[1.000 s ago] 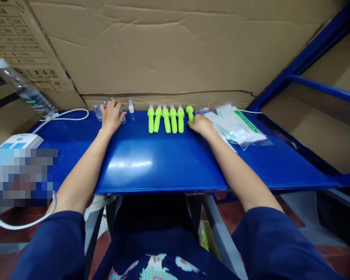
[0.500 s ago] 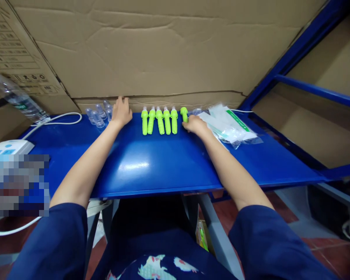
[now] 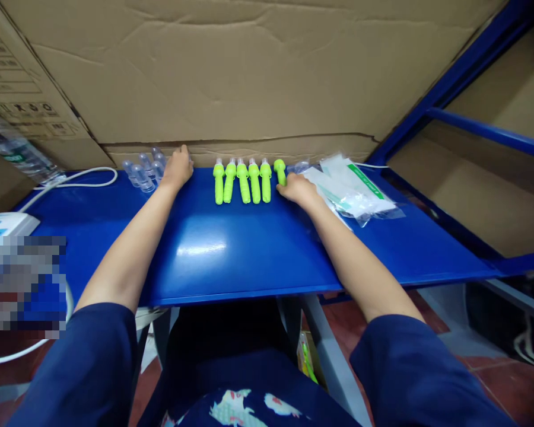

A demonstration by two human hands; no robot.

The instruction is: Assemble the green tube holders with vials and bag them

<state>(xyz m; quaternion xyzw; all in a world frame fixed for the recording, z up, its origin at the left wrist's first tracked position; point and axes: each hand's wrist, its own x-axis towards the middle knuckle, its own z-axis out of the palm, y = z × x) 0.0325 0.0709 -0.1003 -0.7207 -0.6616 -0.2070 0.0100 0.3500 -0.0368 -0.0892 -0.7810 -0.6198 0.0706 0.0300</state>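
Observation:
My left hand (image 3: 178, 168) is at the back of the table, its fingers curled round what looks like a clear plastic cap, mostly hidden. Just left of it, several clear plastic caps (image 3: 143, 179) stand in a cluster. My right hand (image 3: 299, 188) closes on the lower part of a lime-green plastic handle (image 3: 280, 171), whose rounded head points toward the cardboard. Between my hands several like green handles (image 3: 242, 184) lie side by side in a row, clear tips at their far ends.
Plastic bags with a green label (image 3: 358, 187) lie right of my right hand. A cardboard sheet (image 3: 249, 71) rises behind the blue table (image 3: 249, 249). At the left are a water bottle (image 3: 20, 154), a white power strip (image 3: 9, 224) and its cable (image 3: 86, 179).
My left hand's spread fingers have drawn together, and it sits slightly further left beside the caps. My right hand stays on the green handle. The view has shifted a little.

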